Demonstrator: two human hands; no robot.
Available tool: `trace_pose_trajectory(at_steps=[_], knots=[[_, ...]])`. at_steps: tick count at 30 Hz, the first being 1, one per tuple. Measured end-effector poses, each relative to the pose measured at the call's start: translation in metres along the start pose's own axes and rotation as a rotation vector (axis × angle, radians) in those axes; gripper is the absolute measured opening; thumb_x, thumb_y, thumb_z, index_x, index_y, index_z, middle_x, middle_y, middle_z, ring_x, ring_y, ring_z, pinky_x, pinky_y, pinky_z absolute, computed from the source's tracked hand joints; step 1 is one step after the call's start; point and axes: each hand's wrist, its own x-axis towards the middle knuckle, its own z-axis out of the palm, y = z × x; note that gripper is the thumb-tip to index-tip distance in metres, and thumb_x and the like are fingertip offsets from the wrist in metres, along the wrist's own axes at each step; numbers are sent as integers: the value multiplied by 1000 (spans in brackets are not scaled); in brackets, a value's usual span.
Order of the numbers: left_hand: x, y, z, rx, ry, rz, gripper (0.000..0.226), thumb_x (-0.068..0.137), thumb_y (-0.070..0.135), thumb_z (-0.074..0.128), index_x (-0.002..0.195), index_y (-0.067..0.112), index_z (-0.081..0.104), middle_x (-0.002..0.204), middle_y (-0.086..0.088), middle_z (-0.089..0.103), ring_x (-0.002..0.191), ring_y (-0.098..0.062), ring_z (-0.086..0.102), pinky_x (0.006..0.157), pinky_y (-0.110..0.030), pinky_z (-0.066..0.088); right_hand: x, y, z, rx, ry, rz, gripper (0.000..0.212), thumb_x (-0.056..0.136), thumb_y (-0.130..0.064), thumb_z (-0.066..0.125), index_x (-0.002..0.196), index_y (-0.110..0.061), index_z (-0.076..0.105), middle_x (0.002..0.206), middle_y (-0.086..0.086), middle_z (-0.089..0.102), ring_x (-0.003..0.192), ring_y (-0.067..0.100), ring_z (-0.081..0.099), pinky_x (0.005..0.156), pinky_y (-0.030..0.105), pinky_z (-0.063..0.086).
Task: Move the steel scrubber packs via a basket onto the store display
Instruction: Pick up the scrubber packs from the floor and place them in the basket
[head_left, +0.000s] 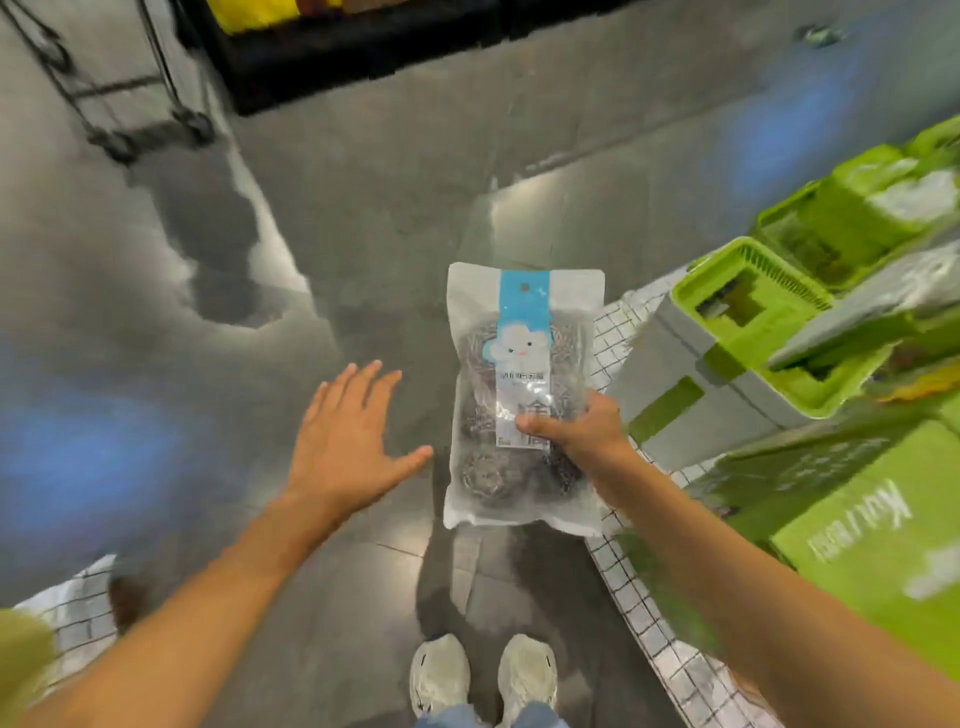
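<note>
While I stand on the grey floor (363, 234) with my shoes (483, 675) at 6 o'clock, one scrubber pack (519, 338) sits just off the centre of view toward 4 o'clock, held upright in the air with its blue header strip at its 12 o'clock end. Right hand (576, 434): grips the pack at its 4 o'clock edge, thumb pressed across the front label, other fingers behind the film and hidden from me. Left hand (343, 441): at 8 o'clock of the pack, near it but not touching, palm down, fingers straight and spread, holding nothing. Steel coils show through the clear film; count not readable. Display platform (639, 587), white with a black grid, runs from 3 to 5 o'clock, just beside the pack; it carries green-and-grey mop buckets (737, 332) at 3 o'clock and green boxes (857, 519) at 4 o'clock. Blurred dark trolley (130, 104) at 11 o'clock, well apart. No basket in view. Progress, as a judgement: this pack is in transit, neither in a basket nor set on the display. I see no other scrubber packs placed anywhere, so I cannot tell how many are done. Left to do for this one: carry it to its spot on the display and release; whether that spot lies on this platform I cannot tell.
</note>
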Motion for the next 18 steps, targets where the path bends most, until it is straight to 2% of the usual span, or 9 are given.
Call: trace_pose_trajectory(at_steps=[2, 5, 9, 12, 14, 16, 18], knots=[[1, 5, -53, 6, 59, 6, 108, 57, 80, 23, 145, 19, 35, 151, -5, 34, 140, -28, 29, 115, -42, 20, -19, -52, -6, 37, 2, -70, 30, 63, -10, 84, 81, -25, 66, 80, -8, 71, 78, 11, 69, 75, 32, 56], [-4, 12, -130, -19, 155, -3, 109, 54, 82, 24, 140, 17, 42, 139, -6, 49, 128, -28, 43, 107, -40, 33, -49, -119, -10, 79, 7, -164, 29, 65, -9, 83, 83, -24, 65, 78, -9, 70, 70, 3, 67, 66, 22, 55], [-23, 9, -228, -23, 248, -47, 113, 50, 84, 23, 142, 22, 38, 141, -1, 46, 127, -25, 44, 105, -38, 36, -85, -202, -11, 93, -52, -289, 34, 66, -6, 82, 94, -15, 65, 80, -6, 70, 63, 0, 66, 55, 15, 52], [-47, 1, -286, 11, 317, -89, 105, 58, 85, 38, 144, 24, 34, 144, 1, 43, 130, -21, 41, 105, -35, 36, -106, -255, -5, 96, -126, -381, 31, 68, -3, 81, 90, -17, 65, 76, -7, 69, 61, 1, 65, 54, 15, 53], [-66, -5, -309, 44, 349, -135, 98, 65, 81, 48, 145, 25, 32, 146, 3, 40, 132, -19, 39, 106, -32, 33, -114, -281, 1, 84, -180, -448, 32, 68, -5, 81, 94, -16, 66, 83, -2, 72, 68, 6, 68, 57, 19, 54], [-93, -7, -324, 50, 405, -200, 99, 62, 82, 42, 144, 27, 33, 146, 5, 39, 132, -17, 39, 107, -32, 33, -121, -303, 10, 66, -258, -502, 34, 68, -7, 82, 98, -15, 67, 91, 2, 73, 79, 14, 70, 69, 28, 56], [-125, -6, -334, 54, 455, -282, 93, 69, 78, 49, 145, 27, 31, 148, 6, 37, 133, -16, 37, 109, -32, 31, -128, -320, 23, 34, -343, -552, 35, 67, -9, 83, 97, -20, 67, 94, 1, 73, 86, 18, 70, 81, 37, 56]])
